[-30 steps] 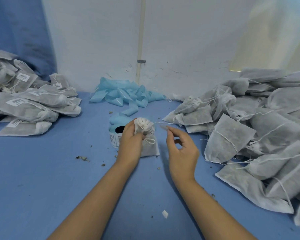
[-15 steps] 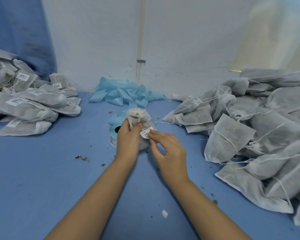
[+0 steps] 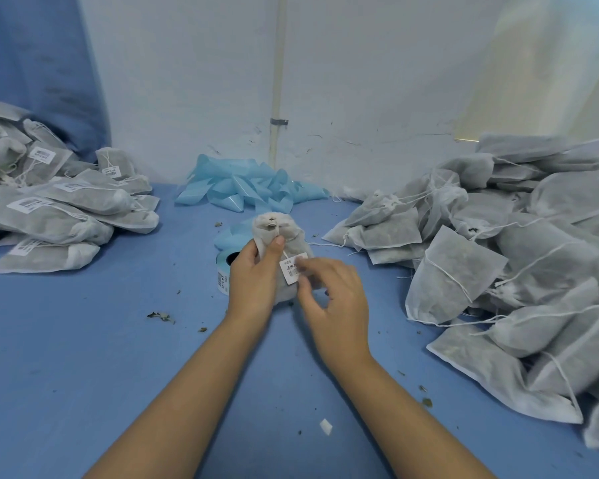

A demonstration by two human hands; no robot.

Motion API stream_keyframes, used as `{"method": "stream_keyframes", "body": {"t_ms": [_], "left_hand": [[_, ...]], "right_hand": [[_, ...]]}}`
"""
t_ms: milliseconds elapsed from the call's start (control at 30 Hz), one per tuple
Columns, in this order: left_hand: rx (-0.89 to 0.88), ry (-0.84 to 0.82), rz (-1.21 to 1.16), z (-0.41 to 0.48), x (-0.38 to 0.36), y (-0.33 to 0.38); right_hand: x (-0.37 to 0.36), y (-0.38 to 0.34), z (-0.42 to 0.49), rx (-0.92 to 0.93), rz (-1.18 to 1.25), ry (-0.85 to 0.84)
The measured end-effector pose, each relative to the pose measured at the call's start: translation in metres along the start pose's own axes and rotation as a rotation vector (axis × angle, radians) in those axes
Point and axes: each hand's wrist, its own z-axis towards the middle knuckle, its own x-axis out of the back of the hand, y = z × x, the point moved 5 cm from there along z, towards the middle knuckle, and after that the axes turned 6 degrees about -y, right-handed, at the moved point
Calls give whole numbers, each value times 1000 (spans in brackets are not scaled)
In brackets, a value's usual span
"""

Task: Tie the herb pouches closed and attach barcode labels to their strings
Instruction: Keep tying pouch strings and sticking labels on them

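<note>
Pouch point(image 3: 284, 243) held upright above the blue table point(image 3: 83, 357), in front of the label roll point(image 3: 223, 271), left hand point(image 3: 253, 274) gripping its neck with thumb pressed at the cinched top. Label point(image 3: 292, 267) lying on the string point(image 3: 283, 252), pinched by the right hand point(image 3: 332, 299) at its right edge. Best to keep the string taut, fold the label evenly around it, then press both halves flat, printed side outward. Finished pile point(image 3: 56, 209) at left, untied pile point(image 3: 498, 257) at right.
</note>
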Motion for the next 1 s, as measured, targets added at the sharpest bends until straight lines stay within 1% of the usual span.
{"method": "stream_keyframes", "body": {"t_ms": [100,167,233,267,333,433,567,733,833,867,933,967,1000], "left_hand": [[39,-91,14,-2,-5,-2],[64,-124,14,-3,-7,-3],[85,-144,12,-3,-8,-6],[89,-158,9,-4,-8,-7],[109,-216,-15,-6,-9,-10],[200,-322,-11,-10,-13,-21],[245,-328,-35,-12,-11,-27],[278,-375,-95,-12,-9,-30],[274,-370,-116,-12,-9,-27],[259,-367,-85,-13,-9,-25],[193,-365,81,-16,-11,-22],[159,-348,173,-17,-12,-20],[136,-304,204,-16,-13,-17]], "right_hand": [[2,20,2,-283,230,10],[-3,31,1,-440,434,-68],[-9,36,0,-540,692,-159],[-9,37,0,-567,770,-162],[-7,42,0,-619,856,-108],[-4,47,1,-663,901,-21],[-4,48,1,-686,927,-6],[-5,47,1,-694,1003,5],[-7,48,1,-683,994,10],[-6,48,1,-679,980,12],[-6,49,1,-682,975,21],[-5,49,1,-691,992,23],[-5,50,1,-703,1011,24]]}}
